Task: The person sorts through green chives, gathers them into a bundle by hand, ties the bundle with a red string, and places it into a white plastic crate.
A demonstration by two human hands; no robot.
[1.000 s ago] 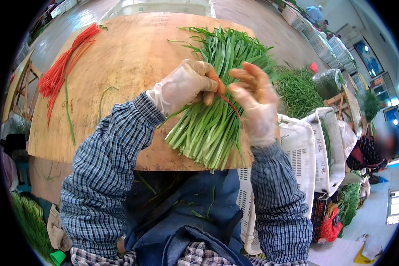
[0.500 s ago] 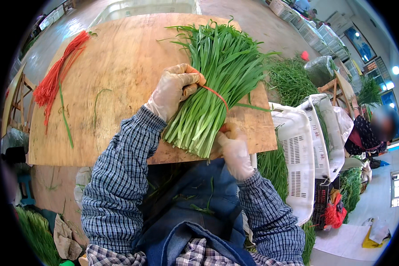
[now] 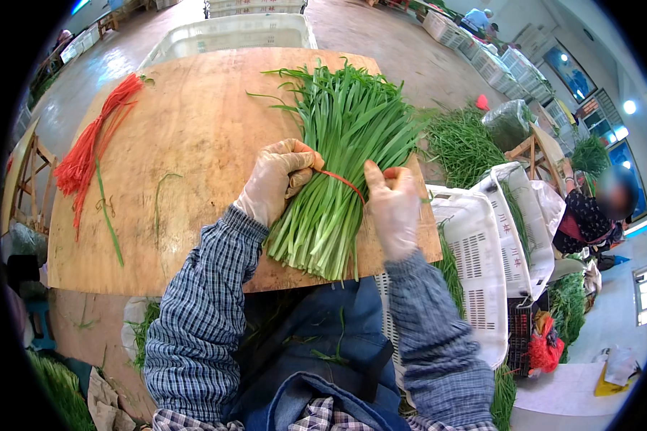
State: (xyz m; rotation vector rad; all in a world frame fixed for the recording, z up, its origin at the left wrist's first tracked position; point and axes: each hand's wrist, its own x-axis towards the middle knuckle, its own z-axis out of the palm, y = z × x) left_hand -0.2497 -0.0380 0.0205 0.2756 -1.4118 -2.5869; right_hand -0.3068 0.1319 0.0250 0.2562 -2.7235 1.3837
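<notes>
A thick bunch of garlic chives (image 3: 345, 136) lies on the wooden board (image 3: 208, 165), leaf tips far, pale cut ends toward me. A thin red tie strip (image 3: 342, 181) crosses the bunch at its middle. My gloved left hand (image 3: 274, 179) pinches the strip at the bunch's left side. At the right side is my gloved right hand (image 3: 395, 212), fingers curled, beside the strip's other visible end; whether it grips the strip is hidden. The strip's run beneath the bunch is out of sight.
A bundle of red strips (image 3: 97, 140) lies at the board's left, with a loose green leaf (image 3: 108, 215). White crates (image 3: 474, 266) stand to the right. Loose chives (image 3: 464, 144) are heaped beyond the board's right edge. Another person (image 3: 589, 215) is at far right.
My right hand has risen from below the bunch's right edge to beside the strip. My left hand keeps its pinch on the strip. The whole view has shifted slightly.
</notes>
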